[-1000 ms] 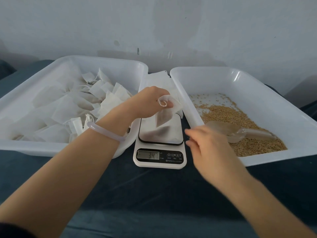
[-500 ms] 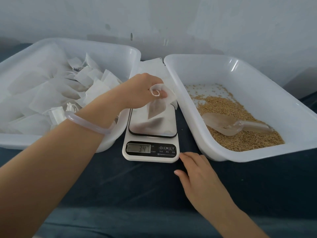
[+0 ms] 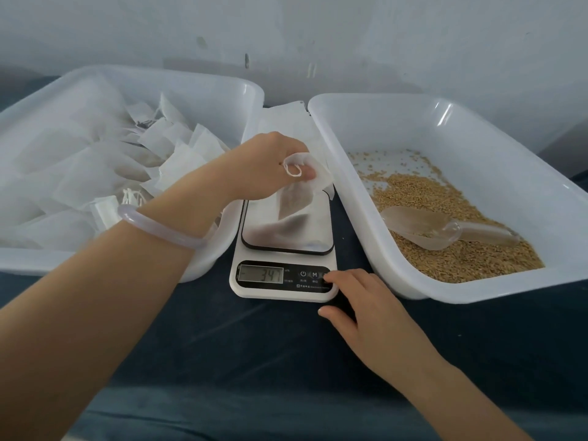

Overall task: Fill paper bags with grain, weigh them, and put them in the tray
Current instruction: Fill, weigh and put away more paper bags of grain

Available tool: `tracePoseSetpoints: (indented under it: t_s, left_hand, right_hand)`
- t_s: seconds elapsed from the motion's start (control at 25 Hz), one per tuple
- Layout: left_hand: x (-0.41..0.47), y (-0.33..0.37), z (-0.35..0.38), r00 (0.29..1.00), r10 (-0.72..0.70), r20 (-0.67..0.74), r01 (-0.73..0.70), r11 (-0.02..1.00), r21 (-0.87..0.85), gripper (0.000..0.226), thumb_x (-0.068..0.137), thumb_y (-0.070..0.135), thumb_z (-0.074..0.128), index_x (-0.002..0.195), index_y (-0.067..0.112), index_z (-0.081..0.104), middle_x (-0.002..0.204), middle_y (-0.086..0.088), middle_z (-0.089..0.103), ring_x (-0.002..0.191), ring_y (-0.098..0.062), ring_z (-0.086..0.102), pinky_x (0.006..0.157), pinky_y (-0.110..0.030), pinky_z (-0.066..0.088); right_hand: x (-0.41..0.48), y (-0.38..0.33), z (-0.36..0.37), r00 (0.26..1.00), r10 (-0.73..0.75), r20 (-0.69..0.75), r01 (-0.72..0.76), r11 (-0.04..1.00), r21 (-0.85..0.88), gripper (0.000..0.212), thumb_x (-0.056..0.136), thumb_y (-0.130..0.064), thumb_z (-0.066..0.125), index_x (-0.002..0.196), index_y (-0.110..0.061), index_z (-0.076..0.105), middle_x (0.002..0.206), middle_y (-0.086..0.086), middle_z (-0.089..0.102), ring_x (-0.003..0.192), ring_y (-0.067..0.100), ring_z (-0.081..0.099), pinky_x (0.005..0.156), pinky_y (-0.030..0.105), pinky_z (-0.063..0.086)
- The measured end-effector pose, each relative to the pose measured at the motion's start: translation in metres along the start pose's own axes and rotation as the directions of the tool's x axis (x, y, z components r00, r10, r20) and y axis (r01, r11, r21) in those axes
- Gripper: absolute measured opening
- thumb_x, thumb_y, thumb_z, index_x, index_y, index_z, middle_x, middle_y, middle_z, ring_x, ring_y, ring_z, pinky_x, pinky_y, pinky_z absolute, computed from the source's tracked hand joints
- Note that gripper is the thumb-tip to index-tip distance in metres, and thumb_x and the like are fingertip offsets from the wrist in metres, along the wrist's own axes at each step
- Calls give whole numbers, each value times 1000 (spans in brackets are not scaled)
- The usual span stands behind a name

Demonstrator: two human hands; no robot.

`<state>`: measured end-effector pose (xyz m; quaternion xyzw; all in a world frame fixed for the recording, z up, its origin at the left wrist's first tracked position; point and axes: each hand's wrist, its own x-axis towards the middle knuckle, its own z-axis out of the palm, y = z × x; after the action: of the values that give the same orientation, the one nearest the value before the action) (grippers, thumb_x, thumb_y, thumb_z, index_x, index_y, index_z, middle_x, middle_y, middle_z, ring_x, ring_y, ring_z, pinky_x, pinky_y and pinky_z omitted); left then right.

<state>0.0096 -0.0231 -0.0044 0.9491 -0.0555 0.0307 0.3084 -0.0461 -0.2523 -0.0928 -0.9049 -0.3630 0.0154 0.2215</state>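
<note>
While the left hand (image 3: 270,167) grips one paper bag (image 3: 297,198) by its gathered top, fingers curled tight round the crumpled neck, the bag hangs at centre frame over the steel plate of a single white scale (image 3: 283,291). Brown grain shows through the bag's lower half. Whether its bottom rests on the plate or hangs just above cannot be told. The scale's display (image 3: 261,275) shows the digits 347. One clear bracelet (image 3: 159,227) circles the left wrist.

The right hand (image 3: 369,310), lower right of centre, has its fingers released and spread. The index tip touches the right end of the scale's black button strip, and the thumb lies on the dark blue counter (image 3: 254,361).

Two white plastic trays flank the scale. The left tray (image 3: 222,90), at upper left, holds a heap of white paper bags (image 3: 165,148), overlapping too much to count. The right tray (image 3: 477,122), at upper right, holds loose grain (image 3: 423,192) piled toward its near end, thinning to scattered kernels at the far end. One clear plastic scoop (image 3: 423,227) lies on the grain, bowl toward the scale, handle pointing right.

Between the two trays, behind the scale, lies one flat stack of empty white bags (image 3: 286,122), partly hidden by the left hand.
</note>
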Motion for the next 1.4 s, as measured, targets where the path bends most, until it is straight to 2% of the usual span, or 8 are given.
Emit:
tracePoseSetpoints:
  t_s: [0.24, 0.56, 0.84, 1.0, 1.12, 1.24, 1.32, 1.4]
  left_hand:
    - [-1, 1, 0, 1000, 4, -12, -4, 1000, -13, 25, 92, 24, 56, 67, 24, 51, 64, 13, 49, 59, -3, 44, 52, -12, 33]
    - [-1, 1, 0, 1000, -21, -24, 20, 999, -34, 30, 91, 23, 57, 63, 29, 49, 59, 13, 47, 54, -4, 41, 46, -10, 33]
    - [0, 0, -1, 999, -26, -20, 25, 999, -23, 33, 91, 19, 57, 63, 33, 49, 62, 14, 49, 58, -5, 43, 48, -11, 33]
    - [1, -1, 0, 999, -34, 8, 34, 999, -19, 21, 91, 24, 58, 70, 20, 58, 66, 9, 52, 61, -11, 44, 49, -12, 33]
    - [3, -1, 0, 999, -14, 46, 11, 998, 65, 23, 90, 27, 60, 83, 5, 65, 87, -2, 55, 79, -16, 52, 68, -21, 39]
    - [0, 0, -2, 999, 36, -3, -36, 998, 55, 9, 86, 13, 62, 82, 10, 70, 91, -3, 61, 80, -15, 54, 74, -22, 41]
    - [-2, 1, -4, 999, 39, -32, -38, 999, 28, 10, 83, 11, 65, 89, 14, 73, 92, -4, 67, 80, -14, 58, 77, -24, 46]
    - [-3, -1, -5, 997, 26, -68, -26, 1000, 3, 9, 80, 14, 69, 85, 20, 71, 82, 5, 67, 76, -10, 59, 70, -17, 45]
  right_hand:
    - [0, 1, -1, 1000, 21, 14, -21, 1000, 8, 44, 89, -36, 58, 131, -29, 47, 121, -16, 48, 96, -3, 39, 86, 10, 31]
    - [-1, -9, 2, 999, 41, 24, -39, 995, -97, 58, 88, -48, 53, 138, -31, 29, 139, -11, 24, 126, 7, 31, 95, 19, 37]
    - [1, -15, 2, 998, 45, 47, -38, 989, -140, 63, 89, -52, 47, 142, -33, 20, 144, -8, 16, 126, 9, 27, 100, 20, 33]
    - [13, -30, -14, 996, 79, -51, -78, 997, 9, 65, 91, -41, 50, 145, -27, 16, 144, -10, 22, 129, 3, 24, 99, 9, 17]
    - [31, -49, -50, 993, 23, -118, -18, 999, 50, 59, 88, -39, 56, 138, -32, 26, 129, -11, 44, 106, 4, 49, 84, 14, 37]
    - [69, -47, -95, 978, -18, -207, 4, 998, -67, 53, 79, -37, 68, 122, -25, 40, 112, -2, 58, 91, 17, 57, 69, 27, 41]
    - [103, -38, -110, 992, 87, -92, -103, 977, -184, 69, 72, -37, 76, 127, -18, 40, 119, 4, 58, 105, 26, 54, 76, 34, 41]
    - [129, -36, -102, 988, 119, 102, -104, 985, -139, 84, 66, -38, 81, 135, -19, 38, 123, -2, 58, 115, 23, 50, 87, 34, 41]
